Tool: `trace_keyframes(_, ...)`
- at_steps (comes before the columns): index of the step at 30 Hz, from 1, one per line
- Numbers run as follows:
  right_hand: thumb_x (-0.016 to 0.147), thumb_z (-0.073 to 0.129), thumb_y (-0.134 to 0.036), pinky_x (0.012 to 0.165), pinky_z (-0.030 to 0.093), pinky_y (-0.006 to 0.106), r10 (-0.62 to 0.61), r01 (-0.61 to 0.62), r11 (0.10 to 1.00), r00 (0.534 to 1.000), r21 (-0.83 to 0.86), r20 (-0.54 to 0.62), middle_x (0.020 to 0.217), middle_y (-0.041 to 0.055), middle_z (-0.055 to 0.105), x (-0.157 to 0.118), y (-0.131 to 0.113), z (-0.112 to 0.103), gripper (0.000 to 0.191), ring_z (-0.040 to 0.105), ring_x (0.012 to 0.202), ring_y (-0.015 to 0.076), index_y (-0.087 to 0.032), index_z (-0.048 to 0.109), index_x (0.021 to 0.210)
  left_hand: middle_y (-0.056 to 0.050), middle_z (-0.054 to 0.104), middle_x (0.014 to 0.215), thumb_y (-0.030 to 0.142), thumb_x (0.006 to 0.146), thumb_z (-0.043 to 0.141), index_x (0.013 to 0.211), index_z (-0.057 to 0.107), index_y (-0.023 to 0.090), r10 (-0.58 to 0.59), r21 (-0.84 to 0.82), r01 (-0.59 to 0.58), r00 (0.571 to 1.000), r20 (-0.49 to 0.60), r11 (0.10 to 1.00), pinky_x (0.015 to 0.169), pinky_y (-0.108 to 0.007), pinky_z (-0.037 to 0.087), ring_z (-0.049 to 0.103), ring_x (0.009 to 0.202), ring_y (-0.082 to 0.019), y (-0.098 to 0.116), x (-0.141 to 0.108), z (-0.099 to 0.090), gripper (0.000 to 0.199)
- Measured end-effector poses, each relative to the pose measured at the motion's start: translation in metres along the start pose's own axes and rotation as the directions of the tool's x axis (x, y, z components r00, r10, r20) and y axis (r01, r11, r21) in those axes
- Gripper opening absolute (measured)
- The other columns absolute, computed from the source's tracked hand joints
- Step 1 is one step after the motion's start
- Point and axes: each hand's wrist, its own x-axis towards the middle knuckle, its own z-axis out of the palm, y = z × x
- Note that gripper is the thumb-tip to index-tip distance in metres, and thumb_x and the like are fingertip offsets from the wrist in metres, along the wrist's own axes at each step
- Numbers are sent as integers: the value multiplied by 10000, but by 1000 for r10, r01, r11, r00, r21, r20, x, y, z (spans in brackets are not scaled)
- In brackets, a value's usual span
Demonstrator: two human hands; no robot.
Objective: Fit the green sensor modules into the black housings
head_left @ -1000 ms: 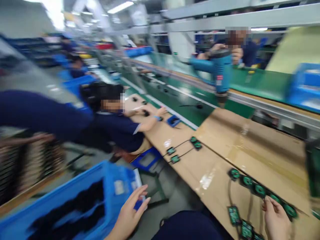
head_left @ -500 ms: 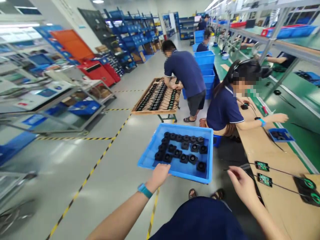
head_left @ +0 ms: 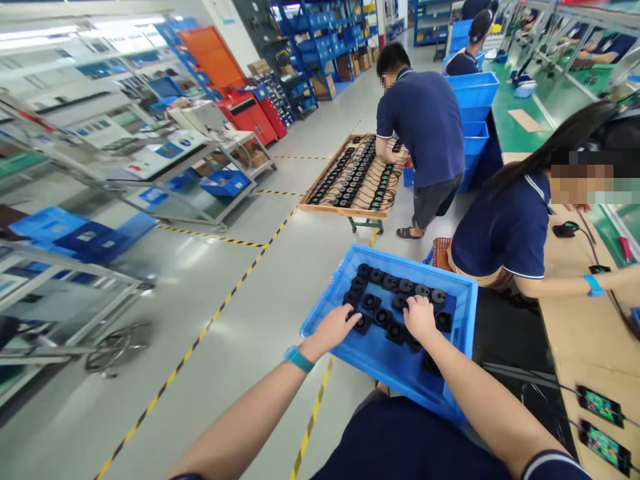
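A blue plastic bin (head_left: 320, 307) in front of me holds several small black fans (head_left: 383, 316) with round centres, set in rows. My left hand (head_left: 336, 328) reaches over the bin's left side, thumb and fingers apart at a fan (head_left: 362, 325) near the left wall. Curled down over the middle of the bin, my right hand (head_left: 420, 319) has its fingertips at another black fan (head_left: 399, 303). That hand partly hides the fans under it.
A workbench (head_left: 575, 347) on my right carries green-lit circuit boards (head_left: 600, 405) with cables. A co-worker (head_left: 505, 227) sits there; another person (head_left: 427, 127) bends over a wooden tray (head_left: 345, 212) of wired parts. Yellow-black tape (head_left: 220, 310) marks the floor.
My left hand has let go of the bin's rim and come in over the fans. My right hand has moved left from beside the bench into the bin. The view has turned right.
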Motion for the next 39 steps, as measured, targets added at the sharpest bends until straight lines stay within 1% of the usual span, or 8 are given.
trace_keyframes(5,911,417,-100,978,320,490,96,-99,989,995,-107,-33,1385,229,464,40,-11,11,416,408,1212,346,-152,615,1273,-190,569,1145,94,944,384,1167,540,97,-88,120,85,996,20,989,871,-356,492,651,924,-219,-30,67,7,272)
trace_keyframes(10,934,517,-223,986,315,510,83,-78,985,996,-154,22,1272,225,529,70,-13,10,269,403,1212,354,-141,679,1132,-207,479,1305,66,943,363,1190,533,117,-58,190,50,998,37,981,954,-365,475,627,1039,-226,-36,90,27,305)
trace_keyframes(16,932,561,-195,943,414,427,94,-79,984,992,-162,90,1169,187,620,75,-33,5,210,537,1095,277,-87,686,1063,-155,609,1068,85,945,363,991,596,103,36,239,-64,992,121,969,892,-336,508,652,918,-214,-45,78,30,239)
trace_keyframes(21,926,615,-214,924,433,334,107,-102,988,993,-117,41,1131,112,665,83,-27,2,139,565,1056,214,-122,696,993,-153,628,995,155,921,421,902,602,119,167,240,-180,983,72,954,867,-355,523,660,925,-261,-72,101,46,186)
trace_keyframes(25,963,582,-452,913,431,324,136,-140,989,988,-51,-68,1054,137,677,67,-24,-6,347,571,1035,231,-126,699,948,-142,640,932,243,917,473,791,578,158,207,190,-211,978,38,959,872,-375,529,666,916,-286,-68,106,46,184)
trace_keyframes(30,1069,170,-423,684,438,299,275,-274,961,957,22,-93,808,120,666,32,-10,-3,608,601,734,203,-76,663,996,-143,653,989,432,1007,396,852,588,162,175,173,-170,984,-11,970,966,-368,484,644,1024,-278,-58,92,16,366)
trace_keyframes(35,1031,402,-334,747,453,278,143,-143,989,989,27,-23,986,97,691,12,-9,16,379,626,860,196,-139,562,1314,-124,687,922,325,982,469,1096,571,129,80,197,-85,996,34,977,795,-323,504,685,875,-246,-66,70,1,249)
trace_keyframes(39,936,563,-216,858,440,357,42,-39,998,998,-58,48,1052,150,660,12,-33,33,225,570,1025,272,-169,677,1124,-150,705,927,92,902,480,1218,560,110,77,257,-112,987,142,960,779,-340,504,693,870,-263,-67,55,12,326)
